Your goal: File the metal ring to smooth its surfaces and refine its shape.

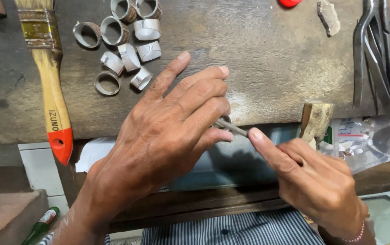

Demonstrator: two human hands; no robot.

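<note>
Silver-grey metal ring band sat pinched in our left hand above the worn wooden bench; our right hand gripped a thin metal rod against it, best kept steady and aligned.

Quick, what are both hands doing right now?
Left hand: closed on a small metal ring, mostly hidden by the fingers.
Right hand: closed on a thin metal tool, forefinger along it.
</note>
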